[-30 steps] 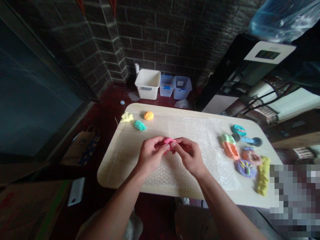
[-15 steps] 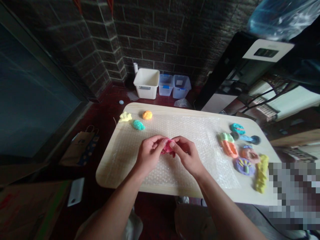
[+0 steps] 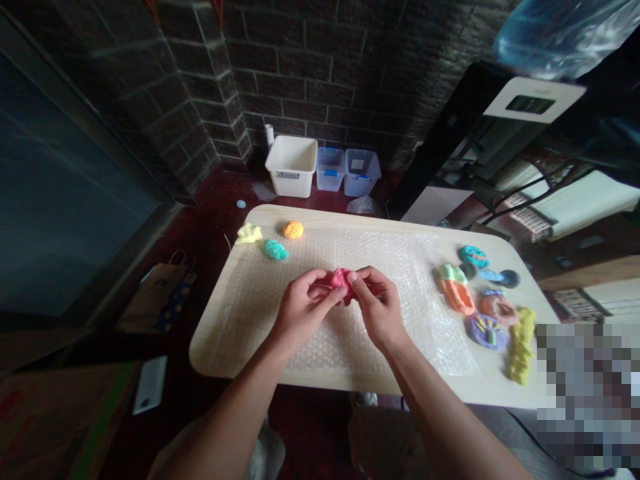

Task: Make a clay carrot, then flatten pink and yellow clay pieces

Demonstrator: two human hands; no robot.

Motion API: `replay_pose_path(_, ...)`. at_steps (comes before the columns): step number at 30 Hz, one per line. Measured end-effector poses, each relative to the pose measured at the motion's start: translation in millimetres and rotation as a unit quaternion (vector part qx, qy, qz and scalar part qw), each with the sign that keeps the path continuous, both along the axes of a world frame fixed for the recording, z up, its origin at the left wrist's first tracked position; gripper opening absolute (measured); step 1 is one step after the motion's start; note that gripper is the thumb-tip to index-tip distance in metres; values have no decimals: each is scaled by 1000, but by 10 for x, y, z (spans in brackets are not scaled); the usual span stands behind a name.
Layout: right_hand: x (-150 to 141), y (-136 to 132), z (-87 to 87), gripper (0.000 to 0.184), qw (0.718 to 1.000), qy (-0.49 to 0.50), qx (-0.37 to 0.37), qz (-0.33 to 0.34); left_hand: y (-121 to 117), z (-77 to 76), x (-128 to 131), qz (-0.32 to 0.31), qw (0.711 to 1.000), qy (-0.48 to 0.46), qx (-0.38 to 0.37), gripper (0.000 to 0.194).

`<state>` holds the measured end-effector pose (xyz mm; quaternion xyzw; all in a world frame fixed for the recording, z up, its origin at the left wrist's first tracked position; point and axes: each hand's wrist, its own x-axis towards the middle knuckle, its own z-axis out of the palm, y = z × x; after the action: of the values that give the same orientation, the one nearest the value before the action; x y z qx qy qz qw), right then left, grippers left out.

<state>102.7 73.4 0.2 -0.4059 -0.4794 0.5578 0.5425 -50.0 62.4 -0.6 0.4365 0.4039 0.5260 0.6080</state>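
Observation:
A lump of pink modelling clay (image 3: 342, 279) is pinched between both hands above the middle of the table. My left hand (image 3: 309, 301) grips it from the left, thumb across its lower edge. From the other side my right hand (image 3: 376, 299) holds it, with the thumb pressed on its upper right part. Fingertips behind the clay are partly hidden. Bubble wrap (image 3: 260, 320) lies beneath the hands. Beyond the left hand lie a green clay lump (image 3: 275, 250), an orange clay ball (image 3: 293, 229) and a pale yellow clay piece (image 3: 249, 233).
On the table's (image 3: 400, 387) right side sit several shaped clay pieces, among them a purple disc (image 3: 487, 332), a yellow strip (image 3: 522, 347) and an orange-and-green piece (image 3: 458, 296). A white bin (image 3: 292, 167) and two clear boxes (image 3: 331, 170) stand behind, by the brick wall.
Both thumbs have shifted on the pink clay, the left one lower and the right one higher. More of the clay's top now shows. The other clay pieces stay put.

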Motion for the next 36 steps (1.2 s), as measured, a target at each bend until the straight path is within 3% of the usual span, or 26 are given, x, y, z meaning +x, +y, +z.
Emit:
replay_pose_path(8, 86, -22, 28, 51, 978, -204, 11, 41, -33, 49, -32, -37, 997, 61, -14, 24)
replay_pose_path(14, -74, -64, 37, 57, 998, -39, -39, 22, -42, 121, 16, -56, 993, -54, -90, 26)
replay_pose_path(17, -89, -90, 64, 57, 997, -67, -25, 17, -56, 129, 5, -80, 989, -91, -89, 23)
replay_pose_path(19, -59, -108, 73, 61, 991, -126, -5, 42, -81, 123, -10, -91, 994, -39, -49, 29)
replay_pose_path(22, -13, -126, 52, 66, 981, -183, 35, 51, -130, 113, -12, -78, 989, 124, 18, 42)
replay_pose_path(25, -25, -133, 16, 67, 977, -208, 47, 18, -160, 123, 19, -32, 969, 239, 60, 45)
replay_pose_path(27, -74, -140, 7, 68, 981, -190, 16, 23, -162, 143, 45, 12, 953, 288, 95, 42)
replay_pose_path(32, -223, -170, 61, 66, 996, -45, -56, 49, -158, 190, 83, 59, 942, 303, 132, 35)
replay_pose_path(36, -219, -170, 126, 65, 997, -53, -34, 38, -168, 168, 90, 57, 953, 273, 117, 40)
